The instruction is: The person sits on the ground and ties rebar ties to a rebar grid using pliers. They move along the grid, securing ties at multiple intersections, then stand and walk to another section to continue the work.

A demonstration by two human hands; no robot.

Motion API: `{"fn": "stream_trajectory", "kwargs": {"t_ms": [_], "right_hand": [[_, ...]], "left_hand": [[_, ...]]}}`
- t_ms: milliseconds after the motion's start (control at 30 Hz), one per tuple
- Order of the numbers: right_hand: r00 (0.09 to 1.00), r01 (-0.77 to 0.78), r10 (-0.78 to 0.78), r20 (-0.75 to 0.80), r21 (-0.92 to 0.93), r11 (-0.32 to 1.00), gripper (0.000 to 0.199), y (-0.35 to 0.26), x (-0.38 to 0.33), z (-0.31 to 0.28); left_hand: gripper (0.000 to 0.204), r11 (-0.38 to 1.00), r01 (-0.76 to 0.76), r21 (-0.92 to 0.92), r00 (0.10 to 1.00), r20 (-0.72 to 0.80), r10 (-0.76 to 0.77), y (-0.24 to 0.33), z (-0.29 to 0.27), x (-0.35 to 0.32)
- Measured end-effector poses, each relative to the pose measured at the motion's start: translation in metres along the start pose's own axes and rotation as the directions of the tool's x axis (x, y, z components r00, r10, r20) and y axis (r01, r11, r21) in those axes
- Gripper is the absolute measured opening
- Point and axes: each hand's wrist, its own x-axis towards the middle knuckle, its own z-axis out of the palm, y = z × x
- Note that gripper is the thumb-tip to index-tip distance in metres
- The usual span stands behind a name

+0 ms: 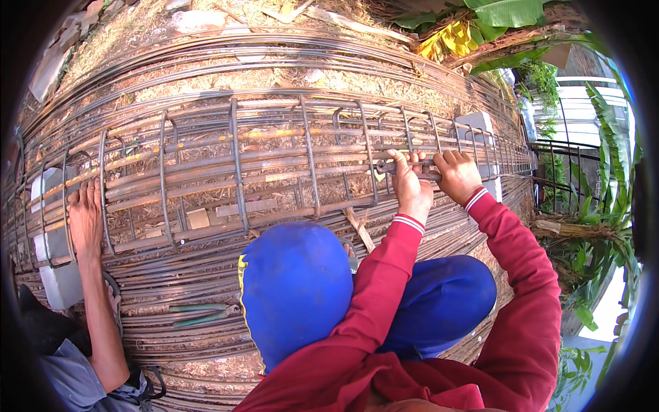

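Note:
Close in front of me, a long rebar cage [237,172] runs from left to right, with dark stirrups bent around its lengthwise bars. At its right part, both my hands are closed on a dark pincer-like tool [383,166]. Its head points left against the cage's bars. My left hand [413,191] wraps around it just behind the head, the thumb and fingers raised over the bars. My right hand [456,175] grips the handle ends, close beside the left. Any wire at the tool's jaws is too small to make out.
A co-worker's hand [85,206] rests on the cage at the left. Pale blocks [62,275] sit under it, another block [478,123] at the right. Green-handled pincers [204,314] lie on loose rebar near my blue-clad knee [298,288]. Plants and a dark fence [570,161] stand right.

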Motion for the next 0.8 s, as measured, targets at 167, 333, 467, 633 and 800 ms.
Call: {"fn": "stream_trajectory", "kwargs": {"t_ms": [167, 333, 467, 633, 800], "right_hand": [[0.986, -0.022, 0.008, 0.169, 0.078, 0.997, 0.018, 0.005, 0.013, -0.018], [0.514, -0.497, -0.035, 0.857, 0.331, 0.803, 0.051, 0.014, 0.03, -0.029], [0.272, -0.734, -0.24, 0.932, 0.363, 0.574, 0.065, 0.018, 0.039, -0.044], [0.924, -0.162, 0.109, 0.368, 0.115, 0.98, 0.084, -0.029, -0.004, -0.063], [0.904, -0.203, 0.146, 0.403, 0.104, 0.974, 0.043, -0.024, 0.001, -0.037]], "left_hand": [[0.044, 0.999, -0.015, 0.03, 0.999, 0.048, 0.014, 0.002, -0.002, -0.003], [0.043, 0.99, 0.058, 0.126, 0.987, 0.14, -0.076, 0.012, -0.01, -0.008], [0.048, 0.982, 0.188, 0.026, 0.959, 0.209, -0.189, 0.017, -0.01, -0.003], [0.05, 0.997, 0.058, 0.045, 0.998, -0.026, -0.057, 0.008, 0.007, 0.0], [0.048, 0.988, 0.103, 0.111, 0.979, -0.186, -0.081, 0.011, 0.015, -0.016]]}}
